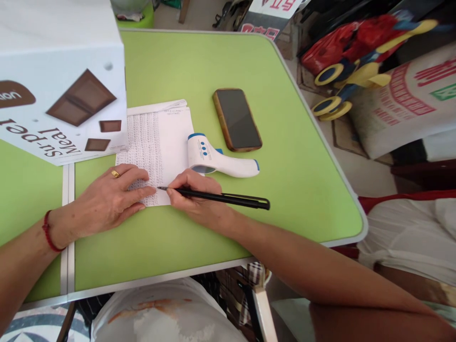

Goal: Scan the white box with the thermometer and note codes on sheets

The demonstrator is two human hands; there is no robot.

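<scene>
In the head view a sheet of paper point(176, 137), covered with rows of small handwriting on its left part, lies on the green table. Across its lower left rests my left hand point(119, 192), fingers stretched out and lying flat, a ring on one finger. My right hand point(194, 194) pinches a black pen point(228, 198), whose tip meets the paper close to my left fingertips. Just above my right hand, a white and blue infrared thermometer point(221, 159) lies over the paper's right edge. Beyond it is a smartphone point(238, 118) in a brown case, its screen dark.
A large white box point(67, 90) with chocolate pictures stands at the left, covering part of the table point(285, 190). Past the right edge are a blue and yellow toy point(342, 85), a printed sack point(409, 104) and a person in light clothing point(402, 232).
</scene>
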